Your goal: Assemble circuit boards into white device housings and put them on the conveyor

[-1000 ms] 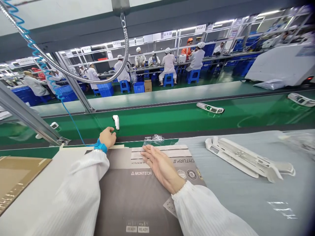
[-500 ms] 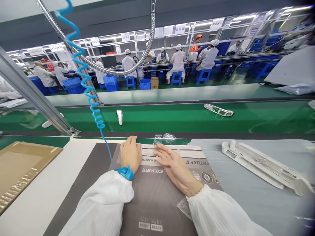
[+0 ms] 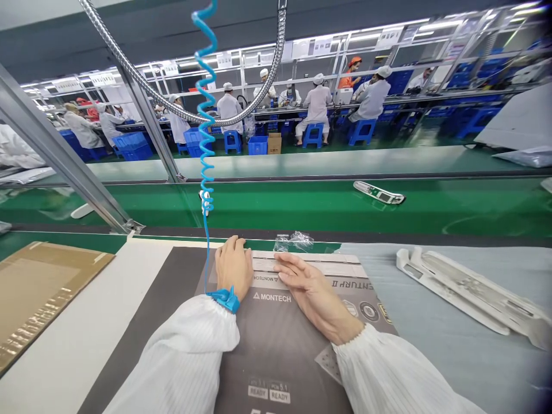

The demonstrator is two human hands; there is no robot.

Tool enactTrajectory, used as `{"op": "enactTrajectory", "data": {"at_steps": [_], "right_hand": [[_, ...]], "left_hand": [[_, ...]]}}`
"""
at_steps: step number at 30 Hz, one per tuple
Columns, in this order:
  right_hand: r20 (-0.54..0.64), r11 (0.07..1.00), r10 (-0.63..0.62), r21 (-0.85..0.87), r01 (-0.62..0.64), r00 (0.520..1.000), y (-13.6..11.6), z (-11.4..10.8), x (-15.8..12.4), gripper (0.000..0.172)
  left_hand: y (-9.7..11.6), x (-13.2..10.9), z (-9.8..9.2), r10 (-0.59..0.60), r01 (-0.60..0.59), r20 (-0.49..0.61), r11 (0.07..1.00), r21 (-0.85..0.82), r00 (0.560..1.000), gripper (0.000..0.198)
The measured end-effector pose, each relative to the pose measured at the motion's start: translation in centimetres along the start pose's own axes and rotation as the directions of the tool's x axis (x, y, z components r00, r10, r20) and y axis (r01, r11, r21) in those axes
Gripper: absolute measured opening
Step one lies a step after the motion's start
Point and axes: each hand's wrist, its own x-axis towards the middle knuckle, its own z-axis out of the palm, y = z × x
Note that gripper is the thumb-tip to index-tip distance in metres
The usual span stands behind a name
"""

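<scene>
Flat under both hands lies a dark grey cardboard sheet [image 3: 276, 345] printed with "MONTECH". My left hand [image 3: 234, 265] rests palm down near its far edge, fingers stretched forward, a blue wrist strap [image 3: 225, 299] round the wrist. My right hand [image 3: 314, 293] lies on its side over the sheet, fingers extended and a little apart, holding nothing. Just beyond the fingertips sit small clear plastic bags [image 3: 295, 240]. Under the right sleeve a small speckled card or print [image 3: 328, 363] shows in part.
A blue coiled cord [image 3: 206, 109] hangs down to the wrist strap. White plastic shells [image 3: 470, 293] lie on the grey mat at right, brown cardboard [image 3: 47, 293] at left. A green conveyor belt [image 3: 276, 204] carries a white device part [image 3: 379, 192]. Several people sit at a far line.
The coiled cord has swung right, now hanging in front of a white part on the belt. The view has shifted slightly; both hands stay in the same place on the sheet.
</scene>
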Motion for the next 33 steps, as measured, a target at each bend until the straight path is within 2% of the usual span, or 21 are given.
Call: {"op": "enactTrajectory", "data": {"at_steps": [33], "right_hand": [[-0.031,0.999,0.039,0.003,-0.039,0.999,-0.25,0.18,0.08,0.041]], "left_hand": [[-0.26,0.03,0.42,0.009,-0.009,-0.025,1.0,-0.027,1.0,0.03]]}}
